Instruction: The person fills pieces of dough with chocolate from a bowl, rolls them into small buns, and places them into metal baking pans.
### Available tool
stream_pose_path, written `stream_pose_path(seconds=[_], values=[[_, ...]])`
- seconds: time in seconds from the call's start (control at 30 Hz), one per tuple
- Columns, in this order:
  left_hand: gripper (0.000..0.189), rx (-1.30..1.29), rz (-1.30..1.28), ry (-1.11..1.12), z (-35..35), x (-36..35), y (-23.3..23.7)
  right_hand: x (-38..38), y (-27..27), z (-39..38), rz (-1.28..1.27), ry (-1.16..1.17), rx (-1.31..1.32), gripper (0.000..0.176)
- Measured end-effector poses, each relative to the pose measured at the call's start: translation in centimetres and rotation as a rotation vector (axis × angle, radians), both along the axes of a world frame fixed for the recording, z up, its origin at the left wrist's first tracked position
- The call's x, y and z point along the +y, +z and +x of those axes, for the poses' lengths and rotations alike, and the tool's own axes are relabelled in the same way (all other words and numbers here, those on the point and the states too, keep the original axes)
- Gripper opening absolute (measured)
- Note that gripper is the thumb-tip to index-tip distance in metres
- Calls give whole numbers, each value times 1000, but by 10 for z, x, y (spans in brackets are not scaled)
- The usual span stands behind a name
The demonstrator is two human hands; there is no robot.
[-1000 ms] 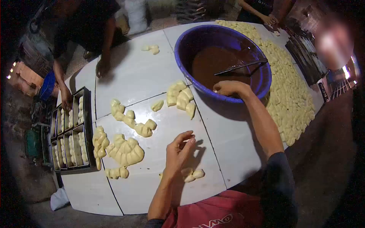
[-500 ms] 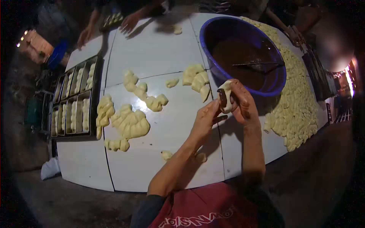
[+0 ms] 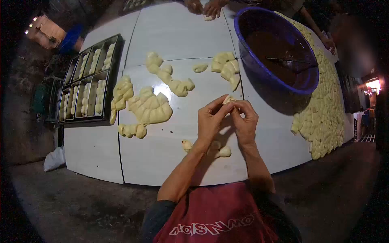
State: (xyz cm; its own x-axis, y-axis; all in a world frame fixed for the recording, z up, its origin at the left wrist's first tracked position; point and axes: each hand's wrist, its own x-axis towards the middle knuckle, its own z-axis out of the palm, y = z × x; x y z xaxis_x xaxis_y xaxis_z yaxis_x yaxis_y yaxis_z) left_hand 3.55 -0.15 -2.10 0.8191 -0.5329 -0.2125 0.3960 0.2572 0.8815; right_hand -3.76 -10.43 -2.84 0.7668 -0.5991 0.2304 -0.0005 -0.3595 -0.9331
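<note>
My left hand [image 3: 210,123] and my right hand [image 3: 245,123] meet above the white table, just left of the basin. Fingertips of both pinch a small piece of pale dough [image 3: 229,99], its lower part hidden behind my fingers. Near my left forearm lie small dough lumps [image 3: 225,151], one with a dark spot [image 3: 186,146]. Beyond my hands sits a cluster of dough pieces [image 3: 227,67], with a single piece [image 3: 200,67] beside it. To the left spreads a larger group of dough pieces [image 3: 150,107].
A purple basin [image 3: 248,48] of brown filling [image 3: 271,46] stands at the right, a flat stick [image 3: 289,60] in it. Many flattened dough pieces [image 3: 320,117] cover the right side. Left are black loaf pans [image 3: 103,97] holding dough. Another person's hands [image 3: 204,7] work at the far edge.
My hands have moved left, away from the basin. The dough lay spread with brown filling showing; now its edges are pinched and no filling shows. The view has shifted too.
</note>
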Motion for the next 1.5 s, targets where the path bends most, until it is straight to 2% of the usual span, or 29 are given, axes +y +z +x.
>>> stream_pose_path(seconds=[0.03,0.07,0.17,0.2,0.33,0.43,0.47,0.57,0.7,0.73,0.83,0.9,0.97,1.0,1.03,1.1,1.13,1.17,1.23,1.3,1.33,1.37,1.43,1.47,1.5], values=[[42,-4,31,-47,3,1,0,0,0,0,121,20,5,16],[42,-7,61,-95,9,4,1,-1,0,-2,443,95,-44,16],[42,5,99,-210,25,11,6,-3,30,-4,593,146,179,21],[42,39,113,-233,30,14,12,-6,29,-9,622,178,181,28],[40,22,158,-279,37,19,17,-4,26,-18,181,327,126,38],[37,-38,104,-306,27,17,16,-14,-8,-18,15,277,-67,33],[35,-78,78,-314,22,18,15,-17,-12,-15,-102,225,-128,23],[33,-67,-6,-334,19,20,15,-7,4,-13,-243,115,-213,16],[26,-113,1,-390,19,21,15,17,-18,-6,135,-61,-408,16],[26,-100,2,-389,16,21,14,17,-23,-5,10,-162,-364,14],[27,-78,-4,-400,6,24,8,6,-17,-6,-313,-154,-285,16],[29,-92,-33,-406,-1,28,3,5,-12,-11,-266,-145,-194,21],[28,-247,212,-451,-1,33,8,5,-12,-16,-194,-101,-83,23],[28,-214,166,-403,-2,31,2,4,-15,-19,-155,-73,61,24],[28,-183,121,-352,-4,30,1,5,-14,-22,-165,-39,13,24],[26,-153,191,-346,-5,38,0,8,-5,-26,-186,28,-94,26],[26,-134,198,-357,-5,40,-4,8,0,-31,-277,112,-144,32],[26,-113,207,-368,-7,43,-9,10,5,-39,-283,157,-104,31],[33,-209,231,-381,-14,51,-13,14,11,-59,-294,238,-23,30],[42,-282,312,-362,-24,58,-5,9,14,-73,-83,257,145,21],[57,-411,407,-364,-24,65,-9,7,17,-77,-2,254,215,19],[60,-548,472,-383,-23,73,-8,6,18,-79,80,251,283,18],[66,-826,599,-411,-19,91,-1,3,-1,-80,31,302,362,19],[75,-840,653,-505,-17,96,5,1,-12,-80,-8,368,393,19],[75,-859,694,-590,-18,100,4,-1,-16,-80,-48,436,422,20]])
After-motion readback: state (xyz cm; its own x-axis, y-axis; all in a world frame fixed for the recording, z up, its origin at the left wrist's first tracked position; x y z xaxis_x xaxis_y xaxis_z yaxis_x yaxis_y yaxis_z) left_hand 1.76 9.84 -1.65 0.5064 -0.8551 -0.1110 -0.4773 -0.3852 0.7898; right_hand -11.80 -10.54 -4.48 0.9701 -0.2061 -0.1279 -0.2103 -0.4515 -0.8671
